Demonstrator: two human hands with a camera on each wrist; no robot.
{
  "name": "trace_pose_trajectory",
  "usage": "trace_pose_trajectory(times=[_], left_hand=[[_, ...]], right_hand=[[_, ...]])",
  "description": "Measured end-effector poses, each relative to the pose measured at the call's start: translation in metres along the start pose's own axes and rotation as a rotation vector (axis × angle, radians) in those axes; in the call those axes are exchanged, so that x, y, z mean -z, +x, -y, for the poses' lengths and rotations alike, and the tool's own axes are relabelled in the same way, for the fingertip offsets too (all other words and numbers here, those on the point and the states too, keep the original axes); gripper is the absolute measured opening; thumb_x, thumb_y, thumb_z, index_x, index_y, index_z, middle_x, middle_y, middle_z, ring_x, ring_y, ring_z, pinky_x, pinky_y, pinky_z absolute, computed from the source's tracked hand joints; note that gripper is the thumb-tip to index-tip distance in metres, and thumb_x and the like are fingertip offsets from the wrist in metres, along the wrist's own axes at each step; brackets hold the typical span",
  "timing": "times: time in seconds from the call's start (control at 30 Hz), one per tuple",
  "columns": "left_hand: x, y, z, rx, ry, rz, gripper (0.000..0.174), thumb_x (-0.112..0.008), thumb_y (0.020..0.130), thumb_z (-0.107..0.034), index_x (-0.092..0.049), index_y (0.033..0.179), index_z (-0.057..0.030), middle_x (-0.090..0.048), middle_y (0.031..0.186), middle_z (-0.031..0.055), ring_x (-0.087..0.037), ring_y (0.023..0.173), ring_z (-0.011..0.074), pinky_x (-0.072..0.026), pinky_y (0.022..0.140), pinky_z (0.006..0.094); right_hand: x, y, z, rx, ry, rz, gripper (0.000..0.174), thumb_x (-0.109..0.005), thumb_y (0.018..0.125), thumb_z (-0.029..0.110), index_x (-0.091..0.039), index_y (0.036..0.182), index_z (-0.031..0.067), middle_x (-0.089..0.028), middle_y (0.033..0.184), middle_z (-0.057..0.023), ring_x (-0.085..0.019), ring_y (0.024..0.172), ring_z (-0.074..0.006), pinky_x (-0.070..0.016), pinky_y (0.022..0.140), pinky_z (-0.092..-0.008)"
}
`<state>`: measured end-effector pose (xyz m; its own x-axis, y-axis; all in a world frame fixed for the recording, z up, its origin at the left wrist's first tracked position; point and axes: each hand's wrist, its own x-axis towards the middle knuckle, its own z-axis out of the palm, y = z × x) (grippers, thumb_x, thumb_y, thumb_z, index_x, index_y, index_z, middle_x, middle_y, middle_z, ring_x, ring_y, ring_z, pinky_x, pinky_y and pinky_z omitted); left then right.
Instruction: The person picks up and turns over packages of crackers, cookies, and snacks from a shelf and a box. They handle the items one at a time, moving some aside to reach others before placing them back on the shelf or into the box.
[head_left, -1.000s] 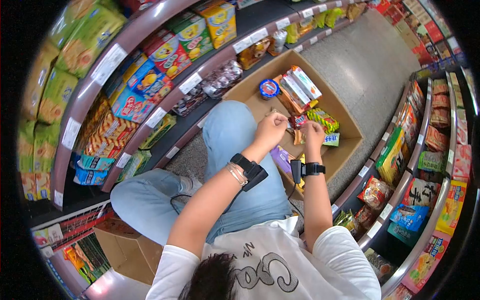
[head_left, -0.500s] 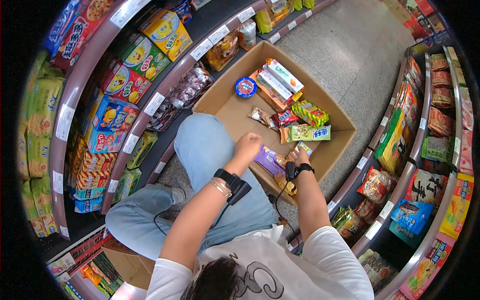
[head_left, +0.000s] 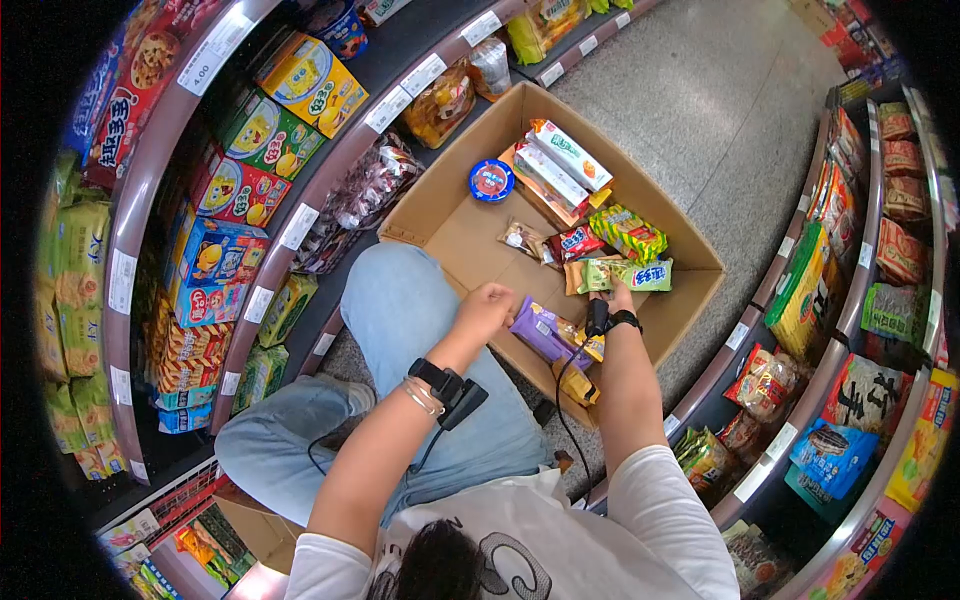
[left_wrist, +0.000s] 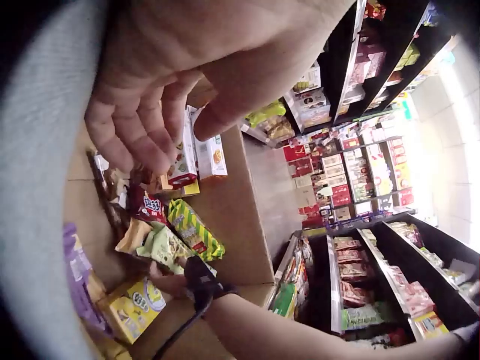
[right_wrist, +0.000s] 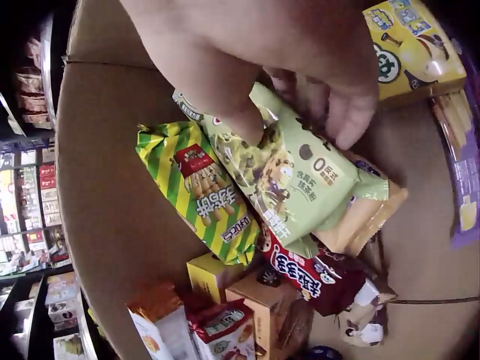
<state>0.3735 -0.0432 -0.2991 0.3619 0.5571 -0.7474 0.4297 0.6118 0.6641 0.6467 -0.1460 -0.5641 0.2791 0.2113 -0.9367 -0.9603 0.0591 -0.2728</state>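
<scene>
In the head view my right hand (head_left: pixel 616 300) is in the cardboard box at the light green packet (head_left: pixel 640 275). The right wrist view shows its thumb and fingers (right_wrist: pixel 352 112) pinching that packet (right_wrist: pixel 300 165), which overlaps a tan packet (right_wrist: pixel 364 217). Beside it lie a green-and-yellow striped packet (right_wrist: pixel 199 187) and a dark red packet (right_wrist: pixel 319 277). My left hand (head_left: pixel 487 312) is near the box's near edge, left of a purple packet (head_left: pixel 540 330). Its fingers hang loosely curled and empty, as the left wrist view shows (left_wrist: pixel 161 127).
The cardboard box (head_left: pixel 690 290) also holds a blue-lidded cup (head_left: pixel 491 180), white boxes (head_left: pixel 565 160) and a yellow box (left_wrist: pixel 135 307). Snack shelves (head_left: pixel 130 300) curve along the left, and more shelves (head_left: pixel 780 440) line the right. The knee (head_left: pixel 400 290) is against the box.
From above the packets, my hands have drawn apart. The right hand came down by the yellow box, then went forward to the light green packet and took hold. The left hand drew back leftward.
</scene>
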Motion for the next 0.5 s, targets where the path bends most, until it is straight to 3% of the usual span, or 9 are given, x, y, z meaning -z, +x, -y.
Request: trace_pose_trajectory(times=[0.13, 0.17, 0.3, 0.4, 0.43, 0.47, 0.5], left_hand=[[0.000, -0.001, 0.000, -0.017, 0.020, -0.008, 0.021, -0.054, 0.092, -0.021, -0.057, 0.105, -0.0043, -0.061, 0.091, 0.0053, -0.060, 0.077, 0.0139, -0.0492, 0.069, 0.0271], [0.000, -0.002, -0.001, -0.022, 0.016, -0.006, 0.021, -0.054, 0.092, -0.021, -0.057, 0.105, -0.0044, -0.061, 0.091, 0.0053, -0.060, 0.077, 0.0139, -0.0491, 0.069, 0.0270], [0.000, 0.001, 0.004, -0.035, 0.012, 0.012, 0.020, -0.053, 0.092, -0.020, -0.057, 0.104, -0.0048, -0.061, 0.090, 0.0054, -0.060, 0.076, 0.0141, -0.0490, 0.068, 0.0267], [0.001, 0.002, 0.004, -0.028, -0.006, 0.014, 0.019, -0.053, 0.092, -0.020, -0.057, 0.104, -0.0052, -0.060, 0.090, 0.0051, -0.060, 0.077, 0.0143, -0.0487, 0.068, 0.0263], [0.001, 0.002, 0.004, -0.019, -0.026, 0.014, 0.019, -0.053, 0.092, -0.020, -0.057, 0.104, -0.0053, -0.060, 0.091, 0.0049, -0.060, 0.077, 0.0143, -0.0485, 0.069, 0.0261], [0.001, 0.003, 0.003, -0.011, -0.047, 0.014, 0.019, -0.054, 0.092, -0.020, -0.057, 0.104, -0.0055, -0.060, 0.091, 0.0047, -0.060, 0.077, 0.0143, -0.0484, 0.069, 0.0259], [0.002, 0.002, 0.000, -0.010, -0.052, 0.023, 0.020, -0.054, 0.092, -0.021, -0.057, 0.104, -0.0056, -0.060, 0.091, 0.0046, -0.060, 0.078, 0.0144, -0.0485, 0.070, 0.0261]], right_hand=[[0.002, 0.003, 0.014, 0.019, 0.041, 0.027, 0.034, -0.056, 0.093, 0.026, -0.049, 0.119, 0.0047, -0.048, 0.112, -0.0125, -0.053, 0.102, -0.0290, -0.0493, 0.086, -0.0459], [0.000, -0.008, 0.014, 0.028, 0.058, 0.028, 0.042, -0.057, 0.093, 0.026, -0.044, 0.126, 0.0046, -0.044, 0.122, -0.0137, -0.050, 0.107, -0.0294, -0.0486, 0.088, -0.0450], [-0.011, -0.030, 0.018, 0.117, -0.029, 0.020, 0.062, -0.060, 0.090, 0.028, -0.030, 0.139, 0.0061, -0.037, 0.135, -0.0150, -0.046, 0.116, -0.0306, -0.0456, 0.092, -0.0462], [-0.010, -0.024, 0.023, 0.125, -0.124, 0.016, 0.062, -0.062, 0.089, 0.028, -0.031, 0.139, 0.0056, -0.034, 0.139, -0.0156, -0.045, 0.118, -0.0306, -0.0453, 0.089, -0.0460], [-0.011, -0.031, 0.023, 0.153, -0.168, -0.057, 0.041, -0.060, 0.087, 0.024, -0.045, 0.120, 0.0037, -0.050, 0.122, -0.0151, -0.054, 0.108, -0.0290, -0.0500, 0.082, -0.0411], [-0.011, -0.039, 0.022, 0.202, -0.192, -0.028, 0.038, -0.060, 0.086, 0.023, -0.048, 0.115, 0.0034, -0.057, 0.113, -0.0134, -0.059, 0.097, -0.0279, -0.0519, 0.072, -0.0411], [-0.013, -0.054, 0.023, 0.226, -0.236, -0.065, 0.037, -0.060, 0.086, 0.024, -0.049, 0.115, 0.0038, -0.059, 0.108, -0.0123, -0.060, 0.091, -0.0267, -0.0515, 0.069, -0.0413]])
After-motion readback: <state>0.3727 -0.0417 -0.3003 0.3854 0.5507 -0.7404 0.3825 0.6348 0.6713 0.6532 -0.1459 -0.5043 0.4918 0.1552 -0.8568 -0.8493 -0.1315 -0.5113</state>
